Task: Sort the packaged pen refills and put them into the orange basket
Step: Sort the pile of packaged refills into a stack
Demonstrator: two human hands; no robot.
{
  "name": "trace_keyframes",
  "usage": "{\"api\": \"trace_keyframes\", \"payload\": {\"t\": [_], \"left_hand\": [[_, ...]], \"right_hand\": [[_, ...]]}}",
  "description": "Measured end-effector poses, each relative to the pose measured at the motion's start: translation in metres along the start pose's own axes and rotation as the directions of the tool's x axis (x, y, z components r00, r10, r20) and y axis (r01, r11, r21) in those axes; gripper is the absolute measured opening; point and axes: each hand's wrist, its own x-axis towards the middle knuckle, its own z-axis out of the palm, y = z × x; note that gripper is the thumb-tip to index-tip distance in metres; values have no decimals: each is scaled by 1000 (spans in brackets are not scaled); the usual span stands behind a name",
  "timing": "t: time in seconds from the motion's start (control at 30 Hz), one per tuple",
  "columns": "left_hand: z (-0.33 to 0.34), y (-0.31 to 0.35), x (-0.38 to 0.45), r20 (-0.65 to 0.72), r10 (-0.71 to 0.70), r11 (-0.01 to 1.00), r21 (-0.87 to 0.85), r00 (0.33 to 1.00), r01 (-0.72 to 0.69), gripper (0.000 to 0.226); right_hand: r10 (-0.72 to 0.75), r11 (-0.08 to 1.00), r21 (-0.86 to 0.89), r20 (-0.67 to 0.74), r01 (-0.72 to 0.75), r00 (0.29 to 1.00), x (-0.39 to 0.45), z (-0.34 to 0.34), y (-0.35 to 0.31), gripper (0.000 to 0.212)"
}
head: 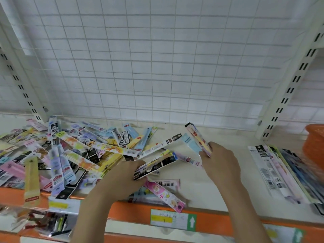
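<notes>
While the basket point(314, 146) is sitting at right edge, contents hidden, left hand point(122, 176) is gripping a dark pack point(156, 165), right hand point(219, 160) pinching upright packs point(198, 137)

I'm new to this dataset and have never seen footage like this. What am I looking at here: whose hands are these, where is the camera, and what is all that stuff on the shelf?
There is no machine here. A person wears a wide-angle camera on the head, looking forward and down, so you see their own two bare hands from above.

They stand at a shop shelf with an orange front edge and a white wire grid behind it. On the left lies a loose pile of packaged pen refills, long flat packets in many colours. On the right a neater stack of packets lies side by side, and the orange basket shows at the right edge.

The left hand grips a dark packet. The right hand holds a few packets fanned upward.
</notes>
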Motion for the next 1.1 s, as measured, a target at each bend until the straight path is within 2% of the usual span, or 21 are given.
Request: {"api": "trace_keyframes", "payload": {"t": [0.07, 0.13, 0.2, 0.3, 0.4, 0.5, 0.6, 0.8, 0.87, 1.03, 1.1], "left_hand": [[0, 1, 0, 28, -4, 1000, -17, 1000, 5, 7], [0, 3, 0, 51, -10, 1000, -15, 999, 10, 23], [2, 6, -1, 55, -16, 1000, 5, 998, 16, 27], [3, 11, 0, 30, -23, 999, 25, 999, 22, 13], [5, 16, 3, -32, -65, 997, 41, 997, 66, 18], [6, 24, 4, -141, -124, 989, 62, 982, 134, 33], [5, 30, 3, -242, -129, 988, 49, 962, 145, 37], [0, 44, 7, -432, -124, 990, -112, 894, 83, 36], [-1, 50, 10, -463, -125, 983, -175, 878, 48, 34], [2, 70, 19, -569, -180, 938, -345, 802, -34, 26], [6, 82, 23, -555, -237, 878, -473, 797, -68, 21]], "right_hand": [[3, 1000, 11, -20, -3, 1000, -1, 0, 4, 12], [4, 1000, 12, -42, -3, 999, -2, 0, 8, 17], [8, 1000, 26, -64, -6, 998, -2, 1, 13, 19], [8, 995, 96, -78, -1, 997, -1, -1, 20, 19], [5, 988, 153, -103, 11, 995, -2, -6, 27, 22], [7, 980, 197, -136, 20, 991, -4, -11, 33, 32], [5, 979, 200, -141, 24, 990, -5, -13, 36, 40], [18, 974, 225, -82, 1, 996, -4, -13, 47, 11], [5, 958, 286, -89, 21, 996, -4, -16, 48, 15], [-45, 899, 423, -170, 114, 985, -6, -26, 47, 51], [-77, 880, 450, -186, 155, 979, -5, -27, 49, 37]]}}
